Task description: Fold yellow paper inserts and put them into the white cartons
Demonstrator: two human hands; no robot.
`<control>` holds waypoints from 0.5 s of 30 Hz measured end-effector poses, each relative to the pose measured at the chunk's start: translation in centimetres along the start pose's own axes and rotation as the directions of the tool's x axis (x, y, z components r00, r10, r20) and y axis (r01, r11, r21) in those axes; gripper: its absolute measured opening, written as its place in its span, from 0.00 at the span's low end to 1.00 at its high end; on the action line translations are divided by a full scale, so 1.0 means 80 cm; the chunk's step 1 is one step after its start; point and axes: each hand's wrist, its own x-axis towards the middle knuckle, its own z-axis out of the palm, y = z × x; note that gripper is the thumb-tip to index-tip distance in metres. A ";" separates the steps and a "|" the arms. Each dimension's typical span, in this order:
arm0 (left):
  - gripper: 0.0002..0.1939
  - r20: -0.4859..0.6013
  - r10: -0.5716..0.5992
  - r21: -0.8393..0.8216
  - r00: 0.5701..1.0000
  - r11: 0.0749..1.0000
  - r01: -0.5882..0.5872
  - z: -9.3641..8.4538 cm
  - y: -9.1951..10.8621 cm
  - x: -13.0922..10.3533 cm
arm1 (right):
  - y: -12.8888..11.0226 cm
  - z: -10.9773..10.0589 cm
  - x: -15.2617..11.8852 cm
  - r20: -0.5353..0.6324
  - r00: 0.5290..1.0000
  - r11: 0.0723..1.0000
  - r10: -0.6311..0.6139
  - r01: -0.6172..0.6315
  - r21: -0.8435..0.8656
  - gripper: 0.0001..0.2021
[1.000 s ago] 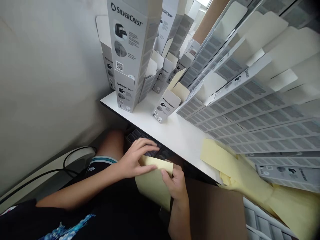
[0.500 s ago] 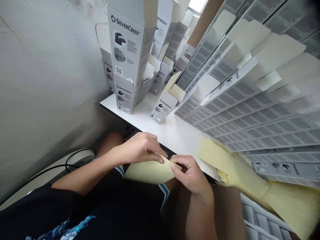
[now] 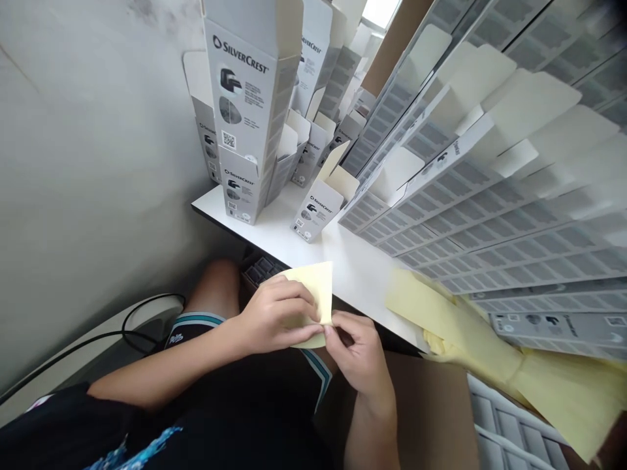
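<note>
A thin, pale yellow sheet [image 3: 318,279] is held over my lap at the table's front edge, folded, with one part standing up. I cannot tell if it is paper or cloth. My left hand [image 3: 281,313] grips it from the left, its thumb along the lower part and its fingers curled against the raised part. At the right corner of the fold, my right hand [image 3: 360,346] pinches the sheet between thumb and fingers. Both hands' fingertips nearly meet there. Beyond them, a small grey SilverCrest box [image 3: 317,210] stands with its top flaps up.
Tall SilverCrest boxes [image 3: 245,91] stand at the back left of the white table [image 3: 360,277]. Stacked boxes [image 3: 490,196] fill the right side. A strip of yellow sheets [image 3: 455,326] hangs over the right edge, above a brown cardboard surface [image 3: 431,405]. A black cable [image 3: 125,320] lies left.
The yellow sheet was lying low under both hands; one part of it now stands up behind my left fingers. Both hands have come closer together at the fold.
</note>
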 end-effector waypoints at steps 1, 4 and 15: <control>0.06 0.005 -0.004 -0.005 1.000 1.000 0.004 0.000 0.000 -0.002 | -0.003 0.002 -0.002 0.011 1.000 1.000 -0.009 0.010 -0.018 0.14; 0.04 0.050 0.011 0.000 0.999 1.000 -0.011 -0.001 0.000 -0.008 | -0.010 0.004 -0.005 0.074 0.997 0.995 -0.013 0.020 -0.097 0.16; 0.01 0.035 0.016 0.090 0.999 0.996 -0.019 0.011 0.005 -0.023 | -0.008 0.018 -0.009 0.062 0.992 0.990 0.107 -0.101 -0.099 0.17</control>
